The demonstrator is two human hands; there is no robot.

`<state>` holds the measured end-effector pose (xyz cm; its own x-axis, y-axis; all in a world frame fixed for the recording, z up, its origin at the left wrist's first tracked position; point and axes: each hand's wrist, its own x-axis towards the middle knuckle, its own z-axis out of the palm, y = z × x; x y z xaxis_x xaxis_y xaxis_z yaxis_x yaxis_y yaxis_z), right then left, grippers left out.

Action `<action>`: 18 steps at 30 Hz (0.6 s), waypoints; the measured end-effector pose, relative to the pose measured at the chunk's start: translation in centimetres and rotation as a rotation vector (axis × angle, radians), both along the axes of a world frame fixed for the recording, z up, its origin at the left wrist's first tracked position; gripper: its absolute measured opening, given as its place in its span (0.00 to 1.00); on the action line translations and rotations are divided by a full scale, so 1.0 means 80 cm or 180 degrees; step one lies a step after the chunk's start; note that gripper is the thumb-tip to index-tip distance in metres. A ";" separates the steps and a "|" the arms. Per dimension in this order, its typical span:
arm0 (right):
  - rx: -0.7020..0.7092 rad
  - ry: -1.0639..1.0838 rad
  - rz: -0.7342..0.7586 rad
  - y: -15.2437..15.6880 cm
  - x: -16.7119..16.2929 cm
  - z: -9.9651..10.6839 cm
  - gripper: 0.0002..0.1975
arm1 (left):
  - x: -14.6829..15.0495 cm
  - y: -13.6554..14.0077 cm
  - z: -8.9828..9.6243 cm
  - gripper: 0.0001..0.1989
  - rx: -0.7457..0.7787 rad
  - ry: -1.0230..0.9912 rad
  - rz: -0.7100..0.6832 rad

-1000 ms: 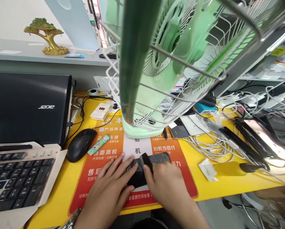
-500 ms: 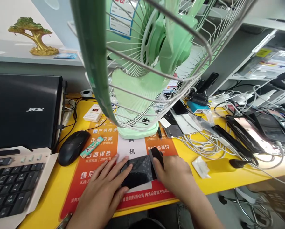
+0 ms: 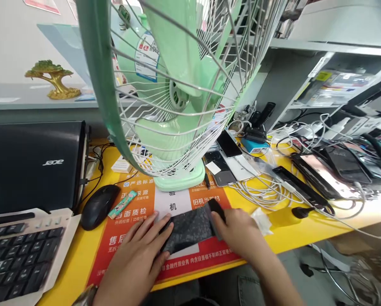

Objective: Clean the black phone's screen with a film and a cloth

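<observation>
A black phone (image 3: 190, 231) lies flat on the printed mat, its dark surface mottled with pale blotches. My left hand (image 3: 137, 246) rests with fingers spread, the fingertips and thumb at the phone's left end. At the opposite end, my right hand (image 3: 238, 229) is closed around a dark, flat scraper-like piece (image 3: 216, 209) with a greyish edge. That piece meets the phone's right end; the fingers hide part of it. Just beyond the phone stands the base (image 3: 179, 180) of a green fan.
The fan's wire cage (image 3: 177, 102) looms close overhead. A black mouse (image 3: 99, 206), a keyboard (image 3: 24, 255) and an Acer laptop (image 3: 34, 165) occupy the left. To the right are several phones, coiled white cables (image 3: 263, 193), a crumpled tissue (image 3: 261, 221) and a yellow bottle (image 3: 282, 216).
My right hand and the dark piece have slid right along the phone, uncovering more of its mottled surface. My left hand stays nearly in place. The camera view has tilted up.
</observation>
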<state>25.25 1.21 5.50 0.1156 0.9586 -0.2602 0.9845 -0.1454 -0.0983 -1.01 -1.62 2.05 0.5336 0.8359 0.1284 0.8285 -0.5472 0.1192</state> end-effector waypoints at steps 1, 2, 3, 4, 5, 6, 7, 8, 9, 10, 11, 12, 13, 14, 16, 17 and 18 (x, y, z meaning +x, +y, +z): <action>0.0010 -0.0062 -0.0118 0.000 0.014 0.000 0.23 | 0.006 0.001 0.005 0.23 0.0024 0.0081 -0.0017; 0.0034 -0.0122 -0.0213 0.000 0.027 0.000 0.23 | 0.014 0.003 0.012 0.22 0.0037 0.0149 -0.0033; 0.0067 -0.0179 -0.0283 -0.001 0.039 0.000 0.23 | 0.024 0.005 0.019 0.22 0.0030 0.0197 -0.0026; 0.0122 -0.0246 -0.0331 -0.002 0.047 0.000 0.23 | 0.035 0.008 0.026 0.22 0.0004 0.0228 0.0006; 0.0199 -0.0315 -0.0351 -0.004 0.053 0.000 0.22 | 0.047 0.012 0.033 0.21 -0.0043 0.0231 0.0009; 0.0302 -0.0372 -0.0331 -0.006 0.056 0.000 0.21 | 0.060 0.016 0.039 0.18 -0.0133 0.0221 0.0014; 0.0441 -0.0411 -0.0246 -0.009 0.058 -0.001 0.19 | 0.073 0.020 0.045 0.17 -0.0227 0.0174 -0.0003; 0.0613 -0.0444 -0.0094 -0.010 0.059 -0.003 0.18 | 0.085 0.024 0.049 0.16 -0.0300 0.0123 -0.0072; 0.0803 -0.0480 0.0104 -0.011 0.060 -0.006 0.16 | 0.097 0.028 0.052 0.16 -0.0376 0.0108 -0.0164; 0.0997 -0.0524 0.0323 -0.012 0.062 -0.010 0.16 | 0.107 0.030 0.054 0.16 -0.0408 0.0100 -0.0235; 0.1178 -0.0585 0.0527 -0.011 0.065 -0.014 0.16 | 0.115 0.033 0.055 0.16 -0.0429 0.0108 -0.0294; 0.1318 -0.0657 0.0703 -0.010 0.068 -0.019 0.16 | 0.122 0.035 0.054 0.17 -0.0441 0.0127 -0.0331; 0.1410 -0.0716 0.0831 -0.008 0.071 -0.025 0.17 | 0.127 0.036 0.053 0.17 -0.0444 0.0146 -0.0342; 0.1455 -0.0722 0.0922 -0.007 0.075 -0.030 0.18 | 0.130 0.037 0.052 0.16 -0.0451 0.0164 -0.0338; 0.1486 -0.0560 0.1028 -0.005 0.080 -0.041 0.20 | 0.133 0.038 0.050 0.16 -0.0467 0.0186 -0.0308; 0.1517 -0.0422 0.1035 -0.004 0.081 -0.046 0.21 | 0.133 0.038 0.049 0.15 -0.0474 0.0190 -0.0290; 0.1582 -0.0263 0.1027 -0.005 0.082 -0.049 0.21 | 0.133 0.038 0.049 0.14 -0.0481 0.0191 -0.0277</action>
<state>31.78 0.83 1.56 -0.2010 0.9532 0.2260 0.9785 0.2061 0.0009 9.65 1.43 5.95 0.6078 0.7935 -0.0295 0.7868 -0.5968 0.1573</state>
